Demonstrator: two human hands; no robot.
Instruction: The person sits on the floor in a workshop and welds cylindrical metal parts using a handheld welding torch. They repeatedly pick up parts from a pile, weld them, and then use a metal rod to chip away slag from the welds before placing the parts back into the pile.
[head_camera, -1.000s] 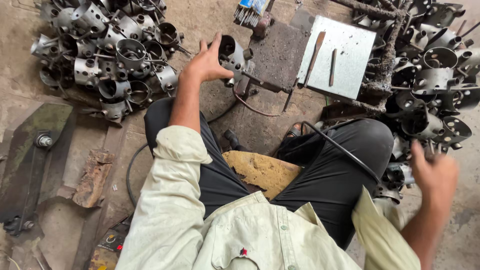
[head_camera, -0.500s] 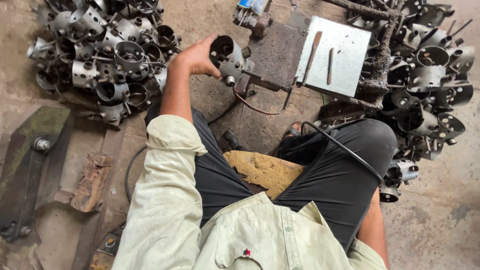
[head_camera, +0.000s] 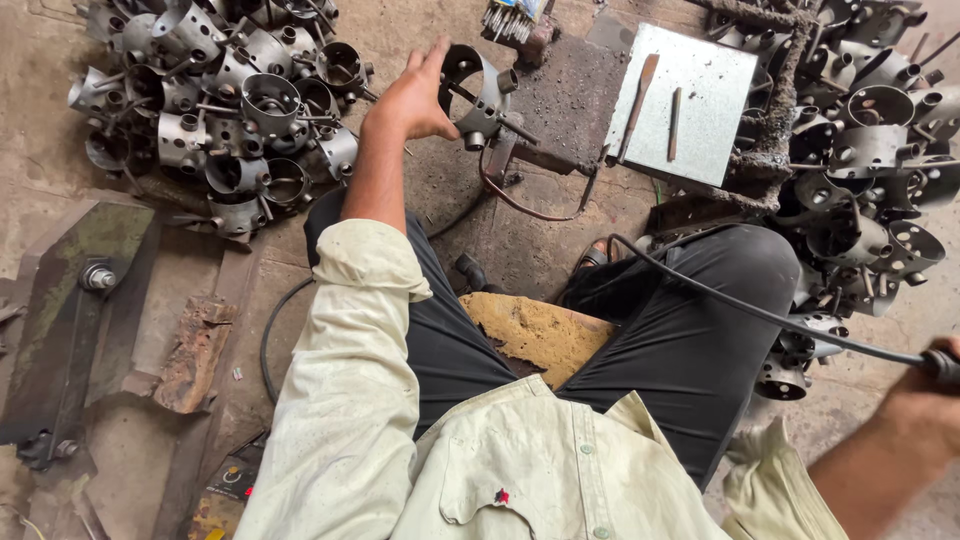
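Note:
My left hand (head_camera: 412, 98) reaches forward and grips a grey metal ring part (head_camera: 474, 88) with short tube stubs, held at the edge of a dark steel work block (head_camera: 570, 95). My right hand (head_camera: 925, 405) is at the lower right edge, closed around the handle of a black cable (head_camera: 760, 315) that runs across my right thigh. Its fingers are partly cut off by the frame edge.
A pile of similar ring parts (head_camera: 215, 100) lies at the upper left, another pile (head_camera: 870, 150) at the right. A shiny metal plate (head_camera: 690, 100) carries two thin rods. A bundle of welding rods (head_camera: 512, 20) sits at the top. Rusty steel pieces (head_camera: 80, 310) lie at left.
My left hand has closed on the ring part and keeps it at the block. My right hand left view, then returned at lower right holding the cable handle.

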